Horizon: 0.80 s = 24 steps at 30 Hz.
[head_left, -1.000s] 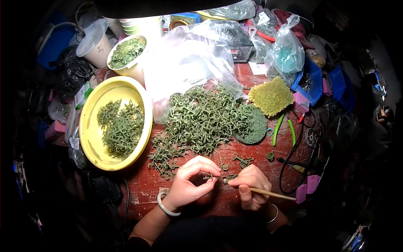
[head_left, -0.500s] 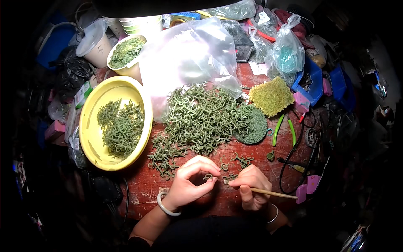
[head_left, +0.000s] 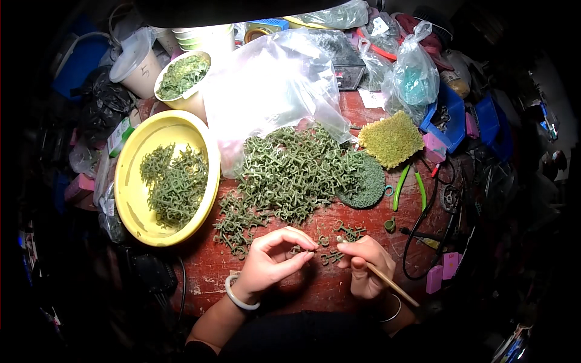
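In a pinch between thumb and fingers, my left hand [head_left: 272, 257] holds a small green hooked piece, mostly hidden by the fingers. My right hand [head_left: 369, 263] grips a thin wooden-handled tool [head_left: 390, 281], its short tip pointing up past the fingers. Several loose green pieces [head_left: 350, 231] lie just beyond the right hand. A large heap of the same pieces [head_left: 296, 172] covers the table in front of both hands. A smaller clump of pieces [head_left: 233, 224] spreads at the heap's near left side.
At the left stands a yellow basin [head_left: 124, 181] with more green pieces in it. A clear plastic bag [head_left: 272, 85] lies behind the heap. To the right are a yellow-green textured pad [head_left: 392, 139], a round green pad [head_left: 366, 187], green-handled pliers [head_left: 400, 187] and blue bins [head_left: 448, 109].
My right hand has drawn slightly right, away from the left. Its tool has tilted, with the tip now higher and the handle end lower. The left hand has barely shifted.
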{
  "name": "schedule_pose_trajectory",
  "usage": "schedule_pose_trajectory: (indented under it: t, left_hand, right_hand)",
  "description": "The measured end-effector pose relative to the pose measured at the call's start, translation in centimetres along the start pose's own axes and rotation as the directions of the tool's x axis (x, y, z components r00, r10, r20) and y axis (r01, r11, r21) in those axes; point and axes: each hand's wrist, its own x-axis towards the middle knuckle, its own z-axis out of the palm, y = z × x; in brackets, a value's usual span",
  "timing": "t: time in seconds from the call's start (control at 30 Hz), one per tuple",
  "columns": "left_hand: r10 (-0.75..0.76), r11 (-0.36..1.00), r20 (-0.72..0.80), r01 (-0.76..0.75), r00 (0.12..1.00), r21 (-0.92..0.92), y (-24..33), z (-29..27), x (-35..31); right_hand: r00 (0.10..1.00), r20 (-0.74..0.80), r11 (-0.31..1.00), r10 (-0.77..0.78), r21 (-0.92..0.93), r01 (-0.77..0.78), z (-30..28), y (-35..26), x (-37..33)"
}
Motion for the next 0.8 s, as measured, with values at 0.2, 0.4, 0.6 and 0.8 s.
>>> schedule_pose_trajectory:
  t: [0.2,0.4,0.6,0.8]
  left_hand:
    - [-0.078,0.970,0.006,0.077,0.997,-0.232,-0.10,-0.28,0.09]
    - [-0.168,0.952,-0.018,0.158,0.986,-0.262,0.27,-0.05,-0.22]
    - [-0.189,0.934,-0.010,0.177,0.982,-0.309,0.13,0.07,-0.02]
    - [-0.262,0.912,-0.022,0.240,0.965,-0.331,0.36,0.25,-0.29]
  right_hand:
    - [0.992,0.117,0.968,-0.052,-0.238,0.079,0.78,0.24,0.73]
    - [0.988,0.130,0.960,-0.086,-0.255,0.117,0.92,0.07,0.93]
    - [0.978,0.164,0.950,-0.132,-0.259,0.172,0.99,0.20,0.88]
    - [0.981,0.149,0.950,-0.128,-0.266,0.164,0.96,0.33,0.72]
